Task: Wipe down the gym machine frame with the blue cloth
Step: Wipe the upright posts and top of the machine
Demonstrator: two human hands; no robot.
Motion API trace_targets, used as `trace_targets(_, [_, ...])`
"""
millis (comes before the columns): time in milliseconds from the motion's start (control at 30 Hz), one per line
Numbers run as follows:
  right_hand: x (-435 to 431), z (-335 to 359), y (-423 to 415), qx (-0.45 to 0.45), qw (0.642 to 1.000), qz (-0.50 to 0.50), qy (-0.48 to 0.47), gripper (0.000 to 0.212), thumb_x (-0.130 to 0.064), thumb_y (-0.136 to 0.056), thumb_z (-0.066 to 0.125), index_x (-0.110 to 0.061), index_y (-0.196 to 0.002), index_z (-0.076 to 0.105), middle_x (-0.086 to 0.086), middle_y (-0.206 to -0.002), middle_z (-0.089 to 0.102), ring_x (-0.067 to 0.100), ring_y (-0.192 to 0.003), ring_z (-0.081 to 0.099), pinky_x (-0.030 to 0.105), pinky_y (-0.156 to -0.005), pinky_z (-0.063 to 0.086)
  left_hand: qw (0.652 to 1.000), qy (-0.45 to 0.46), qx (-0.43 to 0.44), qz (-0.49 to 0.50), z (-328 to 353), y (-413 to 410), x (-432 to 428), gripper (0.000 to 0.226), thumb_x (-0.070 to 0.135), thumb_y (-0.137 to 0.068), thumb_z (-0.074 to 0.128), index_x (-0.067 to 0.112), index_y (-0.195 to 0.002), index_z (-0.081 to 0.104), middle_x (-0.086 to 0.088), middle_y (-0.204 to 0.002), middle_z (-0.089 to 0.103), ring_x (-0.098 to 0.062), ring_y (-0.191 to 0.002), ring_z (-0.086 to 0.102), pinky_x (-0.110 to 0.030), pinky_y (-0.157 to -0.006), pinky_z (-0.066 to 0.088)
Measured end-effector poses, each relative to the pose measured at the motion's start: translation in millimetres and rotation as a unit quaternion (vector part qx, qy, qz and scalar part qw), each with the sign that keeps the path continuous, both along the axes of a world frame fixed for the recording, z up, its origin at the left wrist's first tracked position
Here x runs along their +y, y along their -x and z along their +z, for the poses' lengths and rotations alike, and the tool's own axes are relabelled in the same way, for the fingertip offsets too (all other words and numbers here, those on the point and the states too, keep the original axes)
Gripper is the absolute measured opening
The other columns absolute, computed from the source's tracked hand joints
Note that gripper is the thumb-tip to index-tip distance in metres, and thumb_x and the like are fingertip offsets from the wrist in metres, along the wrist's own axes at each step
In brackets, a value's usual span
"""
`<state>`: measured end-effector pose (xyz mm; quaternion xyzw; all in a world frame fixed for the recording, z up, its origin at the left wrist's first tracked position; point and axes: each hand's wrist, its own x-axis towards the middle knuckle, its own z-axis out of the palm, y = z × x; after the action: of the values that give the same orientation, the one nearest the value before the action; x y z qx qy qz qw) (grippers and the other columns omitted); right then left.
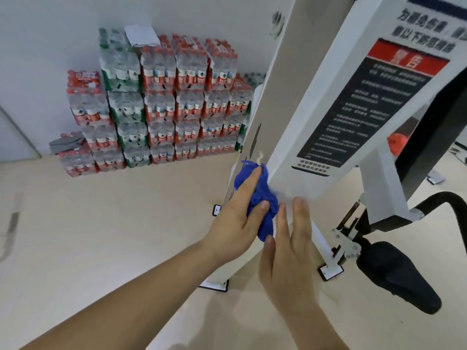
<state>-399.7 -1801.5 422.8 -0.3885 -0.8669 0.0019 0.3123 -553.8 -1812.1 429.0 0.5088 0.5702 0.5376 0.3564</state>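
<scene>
The white gym machine frame [300, 137] slants up through the right half of the view and carries a black and red warning label [371, 102]. A bunched blue cloth [264, 198] is pressed against the lower left edge of the frame. My left hand [240, 218] holds the cloth there, fingers wrapped over it. My right hand [290, 251] is just to the right of the cloth, fingers straight and together, its fingertips at the frame's lower edge and touching the cloth's lower end.
Stacked shrink-wrapped packs of water bottles [161, 104] stand against the white wall at the back left. A black padded handle [396, 276] and a curved black bar [444, 200] jut out at the right. Frame feet [329, 271] rest on the light wood floor [101, 236].
</scene>
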Motion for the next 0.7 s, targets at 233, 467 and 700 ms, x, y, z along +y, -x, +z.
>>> trace_targets(233, [0, -77, 1, 0.004, 1.0, -0.01, -0.007, 0.053, -0.004, -0.096, 0.043, 0.009, -0.147, 0.041, 0.024, -0.163, 0.019, 0.045, -0.152, 0.02, 0.05, -0.125, 0.022, 0.995, 0.093, -0.021, 0.009, -131, -13, -11, 0.064, 0.045, -0.103, 0.042, 0.049, -0.158, 0.009, 0.013, -0.139, 0.058, -0.015, -0.122, 0.06, -0.047, -0.107, 0.046])
trace_targets(467, [-8, -147, 3, -0.021, 0.999, -0.017, 0.03, 0.054, -0.011, -0.098, 0.042, 0.003, -0.15, 0.037, 0.017, -0.167, 0.012, 0.045, -0.153, 0.02, 0.055, -0.118, 0.034, 0.991, 0.108, -0.058, -0.044, -169, 0, -13, 0.061, 0.037, -0.106, 0.042, 0.045, -0.159, 0.014, 0.011, -0.124, 0.066, -0.015, -0.113, 0.064, -0.042, -0.105, 0.049])
trace_targets(700, [-4, -214, 14, 0.023, 0.999, -0.031, 0.003, 0.056, 0.001, -0.092, 0.047, 0.011, -0.146, 0.038, 0.025, -0.166, 0.013, 0.05, -0.151, 0.019, 0.044, -0.126, 0.021, 0.998, 0.053, -0.012, -0.025, -239, 9, -11, 0.066, 0.025, -0.105, 0.046, 0.047, -0.158, 0.015, 0.008, -0.134, 0.061, -0.006, -0.111, 0.061, -0.037, -0.105, 0.049])
